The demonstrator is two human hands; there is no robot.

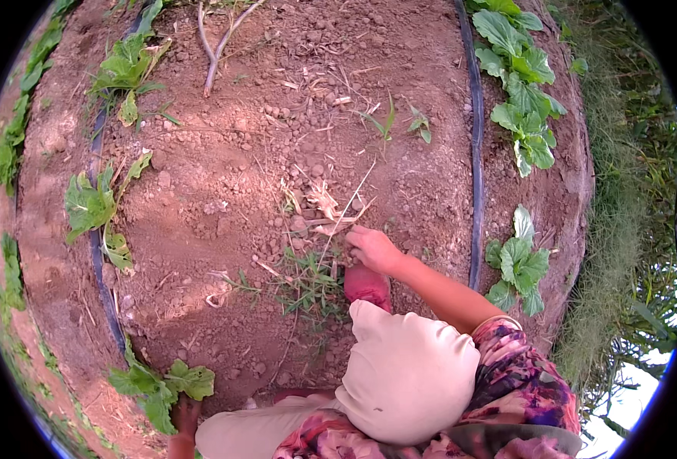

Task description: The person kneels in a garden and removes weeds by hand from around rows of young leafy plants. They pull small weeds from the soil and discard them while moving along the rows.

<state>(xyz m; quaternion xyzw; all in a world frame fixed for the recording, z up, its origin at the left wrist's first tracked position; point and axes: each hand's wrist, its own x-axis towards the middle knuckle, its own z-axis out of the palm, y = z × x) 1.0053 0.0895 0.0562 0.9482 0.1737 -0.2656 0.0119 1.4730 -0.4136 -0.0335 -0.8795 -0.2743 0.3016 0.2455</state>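
Observation:
My right hand (pixel 373 249) is low over the soil, just in front of a red shoe (pixel 367 286). Its fingers are curled down beside dry, straw-coloured plant scraps (pixel 324 201) and a thin dry stem (pixel 353 195); whether they pinch anything is hidden. A patch of narrow-leaved green weeds (pixel 310 281) grows to the left of the shoe. At the lower left, my left hand (pixel 186 414) reaches down by a broad-leaved green plant (pixel 158 387). Leaves cover part of that hand, and its fingertips cannot be made out.
Black drip lines (pixel 476 143) run along both sides of the bare soil bed (pixel 218 189). Leafy plants (pixel 525 97) stand along the right line, others (pixel 89 201) along the left. A forked dry branch (pixel 215 54) lies ahead. My bent knee (pixel 410 373) is close below my right arm.

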